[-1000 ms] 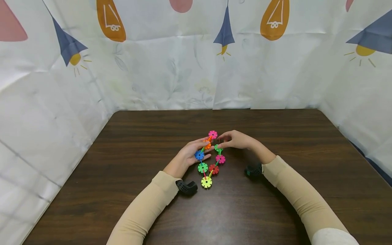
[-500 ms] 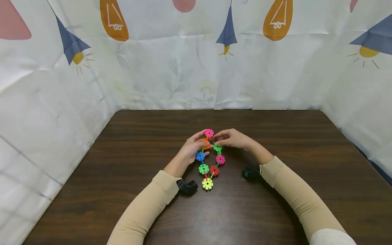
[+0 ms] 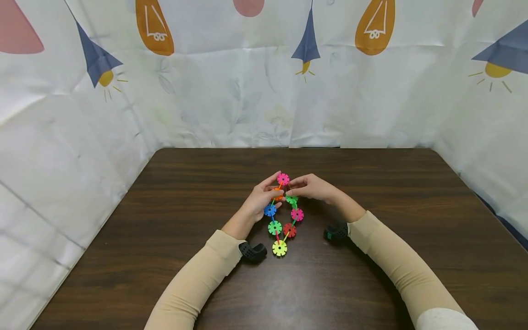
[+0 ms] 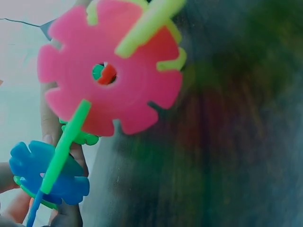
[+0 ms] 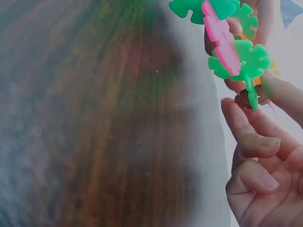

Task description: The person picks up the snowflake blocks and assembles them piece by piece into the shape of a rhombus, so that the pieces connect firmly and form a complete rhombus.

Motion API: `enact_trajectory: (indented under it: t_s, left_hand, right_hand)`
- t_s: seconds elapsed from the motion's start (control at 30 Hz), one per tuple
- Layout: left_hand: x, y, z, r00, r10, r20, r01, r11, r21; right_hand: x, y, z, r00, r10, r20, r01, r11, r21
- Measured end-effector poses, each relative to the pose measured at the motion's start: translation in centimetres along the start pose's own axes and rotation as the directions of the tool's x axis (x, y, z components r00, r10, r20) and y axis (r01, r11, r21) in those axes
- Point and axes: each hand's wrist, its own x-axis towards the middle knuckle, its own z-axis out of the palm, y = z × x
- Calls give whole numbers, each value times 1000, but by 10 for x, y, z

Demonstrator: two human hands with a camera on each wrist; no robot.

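A chain of plastic interlocking snowflake discs hangs between both hands above the table in the head view. My left hand [image 3: 255, 201] grips its left side at the orange disc [image 3: 278, 194], with a pink disc [image 3: 283, 179] just above. My right hand [image 3: 316, 189] pinches the other end by a green disc [image 3: 291, 199]. In the right wrist view a small brown piece [image 5: 251, 98] shows at those fingertips. The chain's lowest point is a yellow disc [image 3: 279, 248]. A large pink disc [image 4: 109, 66] and a blue disc [image 4: 47, 171] fill the left wrist view.
The dark wooden table [image 3: 198, 183] spreads around both arms. Black wrist devices sit at the left cuff [image 3: 253, 252] and right cuff [image 3: 336, 233]. Patterned white fabric [image 3: 231, 105] hangs behind the table and at the sides.
My right hand has moved slightly left, bringing the green end closer to the left hand's fingers. The left fingers have drawn in around the orange disc, and the top pink disc has shifted slightly left.
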Motion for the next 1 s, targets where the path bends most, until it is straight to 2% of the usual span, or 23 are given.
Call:
enact_trajectory:
  t_s: [0.2,0.43,0.67,0.87,1.0]
  left_hand:
    - [0,1,0,1000,13,16,-15,996,89]
    - [-2,3,2,998,56,19,-58,974,219]
    - [-2,2,3,997,81,-3,-77,966,246]
    - [-6,5,6,996,91,1,-87,952,295]
    - [-7,6,8,995,96,-7,-89,951,297]
  right_hand:
    - [-1,-1,2,1000,-4,1,4,1000,8]
    - [0,-2,4,999,-36,3,36,999,12]
    - [2,0,5,998,-49,-25,50,999,7]
    - [0,-1,6,997,-67,-29,68,997,25]
    - [-1,-2,7,996,-91,-22,92,995,43]
